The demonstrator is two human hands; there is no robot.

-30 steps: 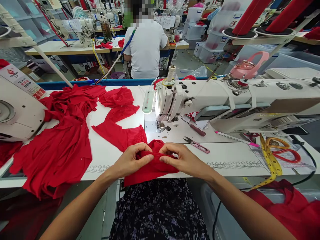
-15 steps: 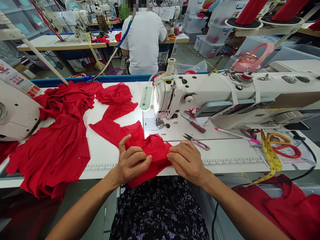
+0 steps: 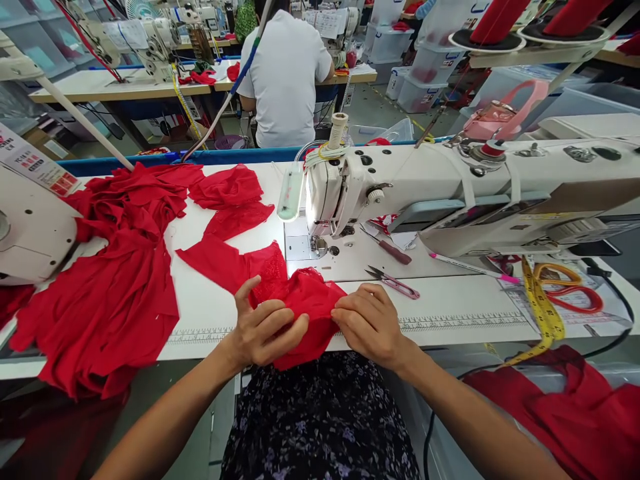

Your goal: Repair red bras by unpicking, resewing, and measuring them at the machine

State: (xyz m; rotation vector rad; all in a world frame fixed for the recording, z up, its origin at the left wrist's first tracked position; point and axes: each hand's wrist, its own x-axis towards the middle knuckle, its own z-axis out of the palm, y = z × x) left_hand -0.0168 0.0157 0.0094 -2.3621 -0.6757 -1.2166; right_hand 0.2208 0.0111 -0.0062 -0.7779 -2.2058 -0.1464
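Note:
A piece of red fabric with lace (image 3: 313, 303) stretches between my two hands at the table's front edge. My left hand (image 3: 265, 327) is closed on its left part, with the index finger raised. The thumb and fingers of my right hand (image 3: 367, 323) pinch its right edge. Part of the cloth drapes over the edge toward my lap, and its lace portion lies on the table to the upper left. Just beyond the cloth stands a white sewing machine (image 3: 335, 193), its presser foot (image 3: 319, 247) apart from the fabric.
A heap of red fabric (image 3: 120, 280) covers the table's left side, beside more red pieces (image 3: 235, 193). To the right lie thread snips (image 3: 393, 283), a seam ripper-like tool (image 3: 395, 252), a pink pen (image 3: 470, 268), a yellow tape measure (image 3: 543, 313) and orange-handled scissors (image 3: 575, 299). A person (image 3: 285, 80) sits ahead.
The lower edge of the red fabric has been drawn up and bunched between my hands. Both hands keep nearly the same place and grip.

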